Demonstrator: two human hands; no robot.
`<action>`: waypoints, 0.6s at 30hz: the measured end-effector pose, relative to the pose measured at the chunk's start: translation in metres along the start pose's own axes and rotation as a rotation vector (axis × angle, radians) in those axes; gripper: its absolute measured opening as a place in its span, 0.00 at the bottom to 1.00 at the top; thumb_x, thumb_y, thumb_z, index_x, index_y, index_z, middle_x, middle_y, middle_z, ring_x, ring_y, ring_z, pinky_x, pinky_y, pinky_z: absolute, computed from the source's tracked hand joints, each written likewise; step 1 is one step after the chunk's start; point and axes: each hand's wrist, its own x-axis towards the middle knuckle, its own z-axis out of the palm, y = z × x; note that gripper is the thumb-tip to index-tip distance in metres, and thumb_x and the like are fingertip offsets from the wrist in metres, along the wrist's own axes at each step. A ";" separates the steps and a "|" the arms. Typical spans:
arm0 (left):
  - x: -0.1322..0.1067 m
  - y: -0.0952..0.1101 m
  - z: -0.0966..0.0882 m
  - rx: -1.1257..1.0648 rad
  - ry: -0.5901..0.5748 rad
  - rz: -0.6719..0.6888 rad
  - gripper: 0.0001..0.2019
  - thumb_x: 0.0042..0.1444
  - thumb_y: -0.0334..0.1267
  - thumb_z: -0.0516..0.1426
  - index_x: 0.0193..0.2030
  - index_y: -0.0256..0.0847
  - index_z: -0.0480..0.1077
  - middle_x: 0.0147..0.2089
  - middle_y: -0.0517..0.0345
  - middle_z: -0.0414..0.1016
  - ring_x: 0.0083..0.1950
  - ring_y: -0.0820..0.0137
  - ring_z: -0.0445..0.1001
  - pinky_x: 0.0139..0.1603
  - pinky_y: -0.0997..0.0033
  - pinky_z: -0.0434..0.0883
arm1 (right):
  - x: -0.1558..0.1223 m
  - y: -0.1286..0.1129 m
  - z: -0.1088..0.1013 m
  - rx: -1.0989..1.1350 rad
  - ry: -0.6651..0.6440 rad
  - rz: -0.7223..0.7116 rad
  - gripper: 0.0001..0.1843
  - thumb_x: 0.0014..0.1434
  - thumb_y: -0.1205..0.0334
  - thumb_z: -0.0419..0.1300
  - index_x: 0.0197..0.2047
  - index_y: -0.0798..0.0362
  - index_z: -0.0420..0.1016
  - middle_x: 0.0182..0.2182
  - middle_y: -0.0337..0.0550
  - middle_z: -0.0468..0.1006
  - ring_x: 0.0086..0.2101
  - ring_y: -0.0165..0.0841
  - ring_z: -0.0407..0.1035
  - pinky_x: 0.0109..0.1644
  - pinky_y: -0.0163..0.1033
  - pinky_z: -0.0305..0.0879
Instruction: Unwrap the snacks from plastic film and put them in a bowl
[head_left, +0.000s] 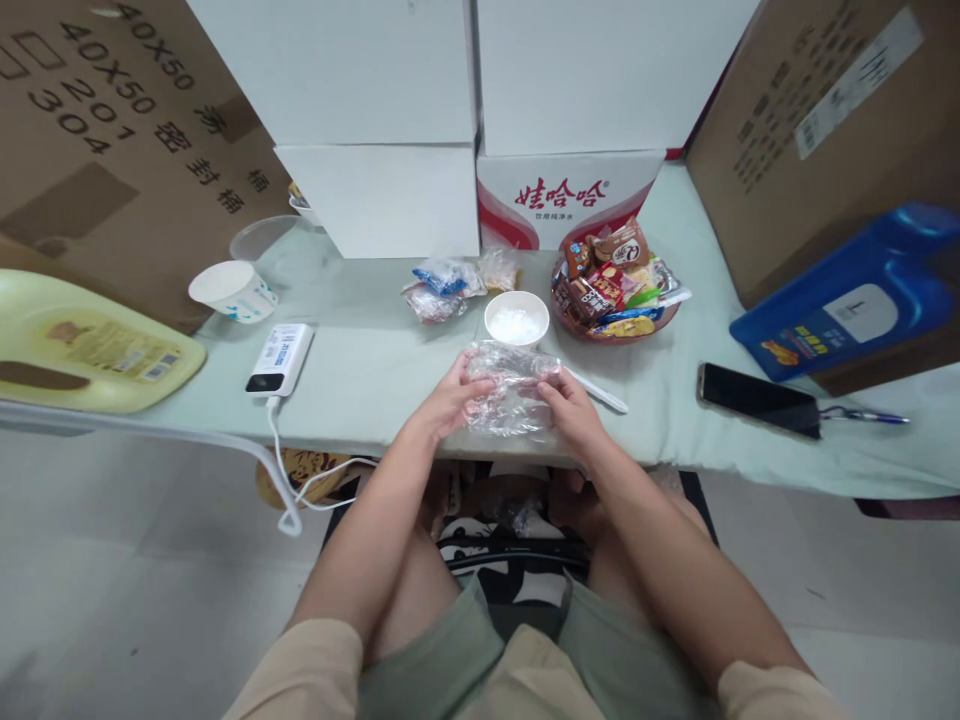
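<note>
A crumpled clear plastic bag [514,400] is stretched between my hands above the table's front edge. My left hand [459,393] grips its left side, the thumb lying across it. On the right side, my right hand [570,402] pinches it between thumb and fingers. Just behind the bag stands a white paper bowl [517,318] with something white inside. A white plastic stick-like utensil [604,393] lies beside my right hand, partly hidden by it. Several small plastic packets [442,290] lie behind and left of the bowl.
A basket of wrapped snacks [615,285] stands right of the bowl. Further right are a blue bottle [847,290], a phone [757,400] and a pen [874,417]. Leftward are a cabled power bank [280,360], a paper cup [234,292] and a yellow jug [97,340]. Boxes [570,200] line the back.
</note>
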 end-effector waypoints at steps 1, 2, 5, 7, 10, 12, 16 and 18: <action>0.002 -0.001 0.000 0.039 0.028 -0.002 0.35 0.36 0.38 0.74 0.53 0.44 0.67 0.36 0.62 0.78 0.32 0.73 0.76 0.34 0.75 0.70 | 0.001 -0.001 -0.001 -0.039 0.005 -0.008 0.19 0.49 0.45 0.66 0.35 0.46 0.65 0.32 0.37 0.77 0.33 0.35 0.72 0.35 0.39 0.68; 0.004 -0.001 -0.001 0.070 0.045 0.005 0.32 0.36 0.38 0.74 0.50 0.41 0.69 0.33 0.62 0.77 0.30 0.75 0.75 0.33 0.76 0.69 | 0.003 -0.002 -0.001 -0.075 0.010 -0.014 0.19 0.51 0.44 0.65 0.35 0.46 0.64 0.31 0.37 0.77 0.31 0.35 0.72 0.34 0.39 0.67; 0.006 -0.001 -0.002 0.107 0.012 0.036 0.24 0.37 0.41 0.73 0.40 0.36 0.72 0.33 0.59 0.77 0.32 0.75 0.74 0.35 0.75 0.69 | 0.005 -0.004 -0.002 -0.107 0.009 0.012 0.21 0.52 0.41 0.63 0.38 0.45 0.62 0.26 0.35 0.77 0.24 0.33 0.69 0.28 0.38 0.64; 0.006 -0.001 -0.002 0.134 -0.009 0.063 0.22 0.39 0.45 0.72 0.37 0.37 0.71 0.34 0.58 0.78 0.33 0.73 0.75 0.36 0.74 0.70 | 0.007 -0.004 -0.002 -0.067 0.000 0.047 0.25 0.50 0.41 0.65 0.43 0.44 0.63 0.26 0.34 0.77 0.22 0.33 0.70 0.26 0.37 0.63; 0.006 -0.001 -0.004 0.260 -0.005 0.122 0.24 0.46 0.54 0.69 0.39 0.41 0.66 0.31 0.61 0.78 0.30 0.72 0.75 0.31 0.74 0.68 | 0.008 -0.004 0.000 -0.056 -0.037 0.099 0.30 0.45 0.42 0.68 0.47 0.45 0.66 0.26 0.34 0.78 0.23 0.32 0.70 0.26 0.35 0.64; 0.007 -0.002 -0.007 0.374 0.011 0.175 0.25 0.48 0.58 0.66 0.39 0.43 0.63 0.26 0.64 0.75 0.25 0.73 0.71 0.26 0.75 0.64 | 0.008 -0.003 0.001 -0.109 -0.051 0.112 0.26 0.44 0.43 0.68 0.42 0.47 0.70 0.25 0.34 0.77 0.21 0.29 0.67 0.24 0.34 0.62; 0.008 -0.005 -0.010 0.443 0.020 0.201 0.26 0.47 0.60 0.66 0.40 0.43 0.63 0.20 0.67 0.68 0.20 0.74 0.67 0.21 0.76 0.60 | 0.007 0.001 0.000 -0.161 -0.010 0.081 0.21 0.47 0.42 0.65 0.38 0.48 0.71 0.21 0.33 0.75 0.18 0.27 0.61 0.22 0.34 0.58; 0.007 -0.005 -0.009 0.342 0.001 0.154 0.27 0.46 0.56 0.68 0.45 0.43 0.66 0.20 0.69 0.67 0.20 0.74 0.68 0.22 0.76 0.63 | 0.005 0.000 -0.001 -0.139 0.024 0.036 0.22 0.48 0.43 0.64 0.42 0.47 0.72 0.20 0.32 0.73 0.18 0.28 0.62 0.23 0.34 0.58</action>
